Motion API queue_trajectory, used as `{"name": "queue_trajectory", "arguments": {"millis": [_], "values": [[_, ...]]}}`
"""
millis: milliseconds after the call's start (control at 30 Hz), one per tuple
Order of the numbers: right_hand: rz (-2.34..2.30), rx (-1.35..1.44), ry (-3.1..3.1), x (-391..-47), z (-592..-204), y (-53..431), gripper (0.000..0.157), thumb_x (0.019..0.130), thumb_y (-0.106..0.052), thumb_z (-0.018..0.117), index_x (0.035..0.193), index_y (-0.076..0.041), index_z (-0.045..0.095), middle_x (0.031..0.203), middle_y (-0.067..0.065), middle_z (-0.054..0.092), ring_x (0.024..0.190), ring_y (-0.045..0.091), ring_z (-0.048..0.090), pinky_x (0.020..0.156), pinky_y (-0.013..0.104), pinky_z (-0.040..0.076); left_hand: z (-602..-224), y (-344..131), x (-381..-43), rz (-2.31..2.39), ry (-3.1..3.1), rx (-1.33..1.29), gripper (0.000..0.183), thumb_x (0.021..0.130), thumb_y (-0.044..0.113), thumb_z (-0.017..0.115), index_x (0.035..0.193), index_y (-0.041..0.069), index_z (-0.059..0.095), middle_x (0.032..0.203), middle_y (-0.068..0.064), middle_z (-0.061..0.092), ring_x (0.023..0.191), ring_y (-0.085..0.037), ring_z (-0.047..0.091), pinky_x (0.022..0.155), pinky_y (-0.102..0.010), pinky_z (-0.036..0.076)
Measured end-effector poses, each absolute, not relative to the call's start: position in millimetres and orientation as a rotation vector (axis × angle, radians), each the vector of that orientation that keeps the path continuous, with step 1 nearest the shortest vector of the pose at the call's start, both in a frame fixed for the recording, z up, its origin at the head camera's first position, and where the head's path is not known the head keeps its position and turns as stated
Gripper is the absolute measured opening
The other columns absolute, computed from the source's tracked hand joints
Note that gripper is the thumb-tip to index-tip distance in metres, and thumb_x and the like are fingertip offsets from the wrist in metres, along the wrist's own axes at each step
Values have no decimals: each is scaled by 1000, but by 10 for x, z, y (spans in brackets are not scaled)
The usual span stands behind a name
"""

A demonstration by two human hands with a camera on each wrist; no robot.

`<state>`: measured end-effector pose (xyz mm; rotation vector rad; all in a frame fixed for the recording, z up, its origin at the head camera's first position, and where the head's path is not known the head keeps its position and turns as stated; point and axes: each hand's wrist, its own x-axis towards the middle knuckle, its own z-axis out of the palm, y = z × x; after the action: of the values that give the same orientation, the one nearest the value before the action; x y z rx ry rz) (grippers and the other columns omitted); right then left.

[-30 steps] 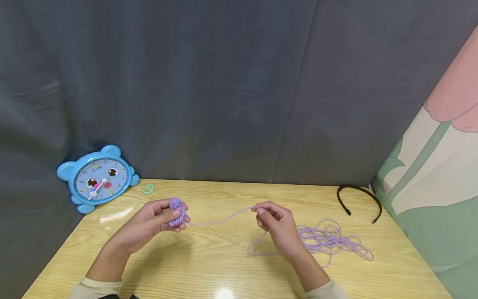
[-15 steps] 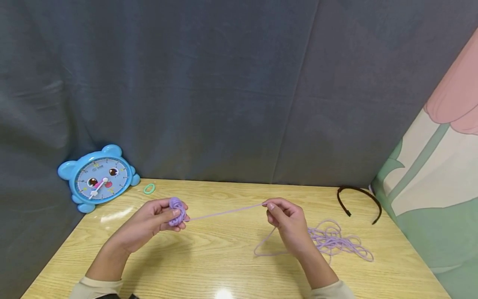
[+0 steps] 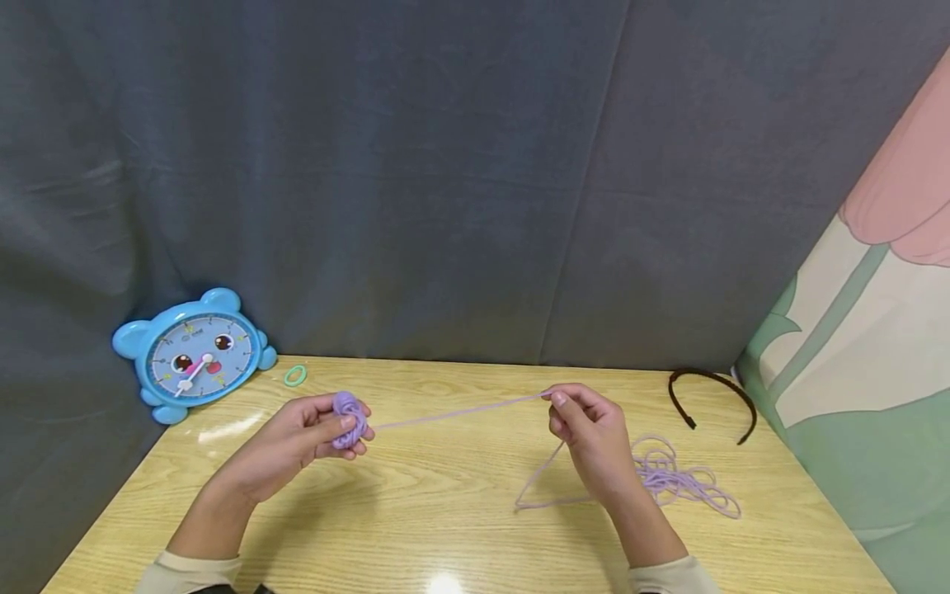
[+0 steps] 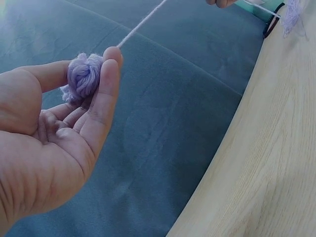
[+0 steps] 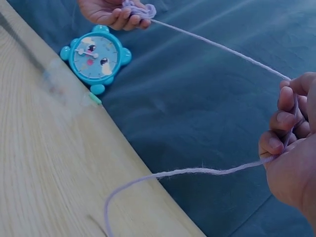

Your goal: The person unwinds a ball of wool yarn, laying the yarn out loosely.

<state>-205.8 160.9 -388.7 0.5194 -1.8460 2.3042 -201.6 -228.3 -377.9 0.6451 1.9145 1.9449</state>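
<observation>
A small wound ball of purple yarn (image 3: 347, 421) sits between the thumb and fingers of my left hand (image 3: 293, 441), raised over the table. From it a taut yarn strand (image 3: 460, 411) runs right to my right hand (image 3: 597, 441), which pinches it between thumb and forefinger. In the right wrist view the strand (image 5: 197, 171) passes through the curled fingers and sags out below the hand to the table. A loose tangle of the same yarn (image 3: 686, 483) lies behind the right wrist, partly hidden by it. The left wrist view shows the ball (image 4: 84, 78) held at the fingertips.
A blue bear-shaped clock (image 3: 200, 359) leans at the table's back left, with a green ring (image 3: 295, 376) beside it. A dark headband (image 3: 712, 379) lies at the back right. A grey curtain (image 3: 445, 181) hangs behind the wooden table (image 3: 445, 528).
My right hand has moved right and slightly up, pulling the strand from slack to taut. The loop below it has shifted right. My left hand with the ball stays nearly still.
</observation>
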Motion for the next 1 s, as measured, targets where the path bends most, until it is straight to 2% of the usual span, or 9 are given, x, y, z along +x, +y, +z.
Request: {"name": "queue_trajectory", "arguments": {"millis": [133, 300, 400, 633, 1000], "values": [[2307, 480, -1804, -2057, -3868, 1644, 23, 105, -5, 56, 96, -14, 75, 71, -8, 57, 65, 3, 51, 62, 20, 42, -3771, -2284, -2016, 1936, 1927, 639, 27, 109, 14, 51, 125, -6, 56, 108, -2, 74, 94, -12, 73, 87, -28, 61], [2302, 433, -1773, -2062, -3842, 1673, 20, 104, -5, 57, 95, -10, 74, 68, -7, 56, 63, 4, 49, 61, 20, 43, -3754, -2287, -2008, 1933, 1938, 626, 21, 109, 15, 52, 122, 2, 60, 107, -2, 74, 94, -12, 73, 88, -28, 62], [2310, 427, -1756, -2070, -3824, 1686, 20, 104, -4, 57, 95, -9, 74, 68, -6, 57, 63, 5, 50, 61, 19, 43, -3759, -2291, -2005, 1942, 1926, 640, 20, 109, 14, 51, 123, 3, 60, 107, -2, 75, 94, -11, 73, 87, -28, 62], [2306, 427, -1738, -2064, -3800, 1754, 22, 105, -5, 56, 95, -12, 74, 69, -6, 59, 63, 5, 51, 62, 19, 45, -3777, -2295, -2002, 1955, 1914, 652, 19, 109, 12, 50, 123, 3, 59, 107, -2, 75, 94, -11, 73, 87, -28, 61], [2333, 534, -1614, -2084, -3727, 1890, 27, 105, 1, 52, 97, -10, 75, 70, -4, 61, 63, 6, 50, 63, 21, 44, -3775, -2299, -2006, 1957, 1923, 663, 18, 109, 12, 49, 120, 4, 61, 106, -2, 74, 94, -11, 73, 87, -28, 61]]}}
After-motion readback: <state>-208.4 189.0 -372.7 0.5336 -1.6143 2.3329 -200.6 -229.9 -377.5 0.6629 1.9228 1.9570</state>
